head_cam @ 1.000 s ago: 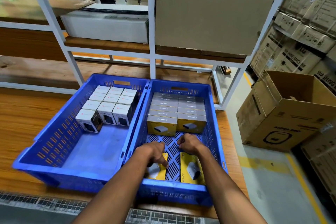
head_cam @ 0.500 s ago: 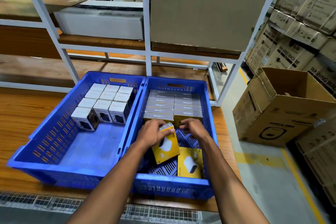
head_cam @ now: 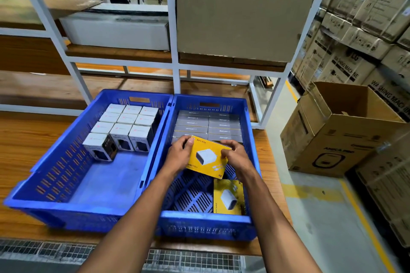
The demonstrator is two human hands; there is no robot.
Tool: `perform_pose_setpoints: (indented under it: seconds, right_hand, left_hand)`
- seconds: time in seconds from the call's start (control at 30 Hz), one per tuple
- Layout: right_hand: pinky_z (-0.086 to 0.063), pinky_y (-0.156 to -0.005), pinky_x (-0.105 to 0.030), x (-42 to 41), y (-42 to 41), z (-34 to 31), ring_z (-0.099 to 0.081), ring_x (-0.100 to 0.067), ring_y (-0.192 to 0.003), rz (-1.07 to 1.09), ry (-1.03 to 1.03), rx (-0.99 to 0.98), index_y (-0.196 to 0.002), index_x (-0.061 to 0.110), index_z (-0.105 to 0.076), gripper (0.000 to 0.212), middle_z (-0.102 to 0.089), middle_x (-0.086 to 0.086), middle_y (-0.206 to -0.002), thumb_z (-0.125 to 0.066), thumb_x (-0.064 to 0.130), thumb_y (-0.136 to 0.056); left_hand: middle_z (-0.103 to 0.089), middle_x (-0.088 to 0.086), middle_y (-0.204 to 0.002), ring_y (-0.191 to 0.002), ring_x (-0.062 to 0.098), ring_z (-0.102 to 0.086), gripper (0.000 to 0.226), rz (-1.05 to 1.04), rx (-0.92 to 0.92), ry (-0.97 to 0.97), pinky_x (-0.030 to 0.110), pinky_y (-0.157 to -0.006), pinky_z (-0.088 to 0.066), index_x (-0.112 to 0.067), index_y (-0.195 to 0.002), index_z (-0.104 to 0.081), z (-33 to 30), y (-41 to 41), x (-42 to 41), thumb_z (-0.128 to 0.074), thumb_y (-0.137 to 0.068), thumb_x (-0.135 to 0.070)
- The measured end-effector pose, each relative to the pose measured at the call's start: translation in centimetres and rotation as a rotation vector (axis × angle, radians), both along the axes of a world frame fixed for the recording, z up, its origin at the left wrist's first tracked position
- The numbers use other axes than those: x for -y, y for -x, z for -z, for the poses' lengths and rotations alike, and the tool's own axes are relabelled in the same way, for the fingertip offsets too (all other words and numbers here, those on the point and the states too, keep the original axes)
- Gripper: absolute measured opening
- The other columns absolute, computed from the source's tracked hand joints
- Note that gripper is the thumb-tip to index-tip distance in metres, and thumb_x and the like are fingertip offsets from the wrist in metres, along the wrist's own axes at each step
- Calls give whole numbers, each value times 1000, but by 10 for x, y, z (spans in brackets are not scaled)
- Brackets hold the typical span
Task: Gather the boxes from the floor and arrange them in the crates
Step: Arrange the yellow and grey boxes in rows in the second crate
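Both hands, left hand (head_cam: pixel 177 157) and right hand (head_cam: pixel 237 157), pinch the yellow box (head_cam: pixel 207 157) above the right crate (head_cam: pixel 253 162). Risk: tilted insertion jams against the packed row (head_cam: pixel 208 126) behind it.

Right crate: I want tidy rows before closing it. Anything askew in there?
One yellow box lies flat and alone at the right crate's near end, while the rows stand on edge. Both hands, left and right, hold another box tilted, not yet slotted in.
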State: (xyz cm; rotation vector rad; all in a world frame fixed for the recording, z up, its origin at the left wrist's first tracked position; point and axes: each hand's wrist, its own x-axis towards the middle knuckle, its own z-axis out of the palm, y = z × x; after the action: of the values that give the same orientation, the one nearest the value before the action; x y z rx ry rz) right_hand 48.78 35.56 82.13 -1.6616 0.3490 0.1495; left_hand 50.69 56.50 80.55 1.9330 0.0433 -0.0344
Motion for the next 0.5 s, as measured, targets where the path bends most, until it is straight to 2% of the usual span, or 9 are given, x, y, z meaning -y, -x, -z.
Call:
perform_pose_setpoints:
  seconds: [0.03,0.1,0.17,0.23,0.3,0.37,0.5]
  right_hand:
    - [-56,-72,-31,1,0,0,-67,-15,-87,22,32,24,-114,23,-69,37,-69,-2,-112,-59,-1,-87]
    - [-59,-71,-32,1,0,-1,-71,-15,-83,61,112,64,-109,30,-70,38,-73,1,-107,-61,4,-83]
    - [-58,-62,-26,1,1,-1,-72,-15,-76,65,214,95,-106,32,-71,37,-75,2,-102,-64,7,-81]
    - [-54,-64,-21,-1,2,1,-70,-15,-78,32,344,153,-105,30,-71,35,-74,3,-103,-66,8,-78]
    - [-51,-82,-23,0,4,5,-65,-17,-96,-13,481,225,-104,30,-71,37,-71,2,-108,-63,12,-73]
    - [-45,-92,-29,0,6,10,-55,-23,-107,-61,627,280,-108,29,-70,41,-66,3,-108,-59,18,-70]
    - [-40,-94,-38,-1,13,9,-41,-23,-111,-120,937,379,-115,29,-66,42,-53,5,-112,-64,26,-72]
  left_hand:
    - [-66,-3,-125,-114,18,-62,34,19,-2,-2,31,-94,-49,-23,-136,-64,2,0,0,-53,-109,-41]
    - [-66,-4,-130,-119,18,-63,32,83,6,-6,40,-103,-54,-39,-137,-61,11,-3,-3,-59,-105,-42]
    - [-69,0,-126,-116,19,-66,35,167,26,-64,40,-99,-58,-49,-132,-59,17,-3,-6,-66,-102,-34]
    - [-69,-1,-125,-115,16,-65,44,232,61,-170,34,-99,-55,-46,-136,-59,20,-1,-4,-72,-98,-27]
    - [-70,-2,-124,-117,17,-66,44,281,64,-204,35,-101,-54,-35,-135,-61,23,1,0,-76,-95,-22]
    - [-71,-2,-121,-113,19,-67,43,301,89,-255,40,-101,-55,-28,-132,-63,25,2,2,-77,-92,-19]
    - [-62,-4,-120,-114,17,-63,46,271,155,-316,42,-106,-52,-23,-134,-64,28,-3,5,-78,-91,-15]
